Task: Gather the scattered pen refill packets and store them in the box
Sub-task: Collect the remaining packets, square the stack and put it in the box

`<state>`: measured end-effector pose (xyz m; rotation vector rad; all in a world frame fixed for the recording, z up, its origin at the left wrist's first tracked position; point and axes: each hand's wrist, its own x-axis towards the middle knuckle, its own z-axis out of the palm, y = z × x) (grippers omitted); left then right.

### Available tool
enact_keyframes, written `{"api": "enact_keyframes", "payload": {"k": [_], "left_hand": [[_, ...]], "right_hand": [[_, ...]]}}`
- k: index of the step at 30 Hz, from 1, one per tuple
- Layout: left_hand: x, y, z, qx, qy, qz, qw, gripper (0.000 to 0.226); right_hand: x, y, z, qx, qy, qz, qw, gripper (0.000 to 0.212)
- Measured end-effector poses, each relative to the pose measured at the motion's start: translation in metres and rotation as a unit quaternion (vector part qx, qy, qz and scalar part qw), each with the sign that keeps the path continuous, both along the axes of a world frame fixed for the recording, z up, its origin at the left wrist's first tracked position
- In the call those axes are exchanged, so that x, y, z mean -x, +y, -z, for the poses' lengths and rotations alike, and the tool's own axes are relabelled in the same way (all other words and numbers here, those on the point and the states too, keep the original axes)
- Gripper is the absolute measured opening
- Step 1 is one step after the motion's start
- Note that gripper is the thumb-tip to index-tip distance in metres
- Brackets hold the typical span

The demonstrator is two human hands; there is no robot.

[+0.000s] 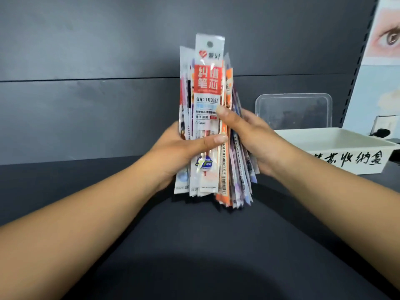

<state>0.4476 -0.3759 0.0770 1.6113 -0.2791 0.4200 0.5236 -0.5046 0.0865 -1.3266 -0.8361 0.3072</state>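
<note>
Just left of the white box [337, 146], both hands have the whole bundle of refill packets [207, 118] stood upright, bottom edges resting on or just above the dark table [194, 245] (can't quite tell which); looks like the gathering part is pretty much done, since I don't see any loose packets lying around the box.

Left hand [179, 152] grips the bundle from the side away from the box, thumb wrapped across the front packet, the red-and-white one; right hand [253, 139] clamps it from the box side, thumb pressed on the front and the other fingers [249, 114] curled round the back; so both hands are closed tight on the stack, nothing else in them.

The bundle's kinda messy, lower ends fanning out toward the box and the tops uneven; my guess is this is the squaring-up step, tapping the ends level before it goes in.

The box sits open with bare white inside, handwriting on its front wall; a clear plastic lid [293, 110] leans behind it against the grey back panel [86, 61].

Next move probably calls for swinging the bundle over to the box, tipping it flat and laying it in lengthwise; grip has to stay firm or those slippery sleeves will slide out.
</note>
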Motion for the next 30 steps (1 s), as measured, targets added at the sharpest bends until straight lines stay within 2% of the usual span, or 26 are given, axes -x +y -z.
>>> {"api": "enact_keyframes", "payload": {"k": [2,4,6,8,14,18,24,28,30], "left_hand": [[0.001,0.005,-0.005,-0.062,-0.044,-0.012,0.997,0.054],[0.001,0.009,-0.006,-0.104,-0.053,-0.025,0.993,0.076],[0.001,0.011,-0.002,-0.106,-0.055,-0.039,0.992,0.099],[0.002,0.013,0.002,-0.096,-0.045,-0.040,0.994,0.108],[0.005,0.014,0.009,-0.078,0.018,-0.015,0.997,0.103],[0.007,0.010,0.009,-0.028,0.052,0.045,0.997,0.082],[0.012,0.015,-0.001,-0.023,0.030,0.061,0.997,0.084],[0.011,0.014,0.002,-0.010,0.008,0.016,1.000,0.061],[0.010,0.017,0.004,-0.007,-0.001,-0.013,1.000,0.054]], "right_hand": [[0.003,-0.003,-0.004,-0.012,-0.048,-0.016,0.999,0.053],[0.004,-0.005,-0.004,-0.016,-0.080,-0.034,0.996,0.053],[0.005,-0.007,-0.003,-0.023,-0.081,-0.047,0.995,0.052],[0.006,-0.008,0.000,-0.029,-0.075,-0.048,0.996,0.050],[0.010,-0.004,0.005,-0.022,-0.048,-0.050,0.997,0.058],[0.013,-0.002,0.006,-0.047,-0.028,-0.029,0.998,0.044],[0.015,-0.001,0.003,-0.102,-0.042,-0.002,0.994,0.037],[0.013,0.001,0.004,-0.072,-0.034,0.021,0.997,0.066],[0.014,-0.002,0.003,-0.062,-0.045,0.016,0.997,0.063]]}}
